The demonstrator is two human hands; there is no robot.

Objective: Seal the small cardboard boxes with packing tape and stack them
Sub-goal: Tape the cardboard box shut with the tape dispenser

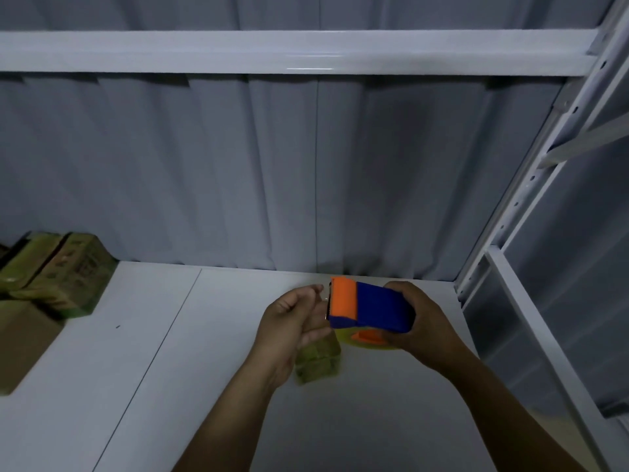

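Holding one blue and orange tape dispenser [377, 308], the right hand [418, 321] has its fingers wrapped around the blue part. The left hand [289, 321] is open, palm turned toward the dispenser, with loose fingers reaching its orange end. Both arms stretch forward over the white table [204, 369]. One small green box [318, 362], blurry, sits on the table just under the left hand. Far left, at least two green boxes [58, 270] lie piled by one brown box [20, 338].
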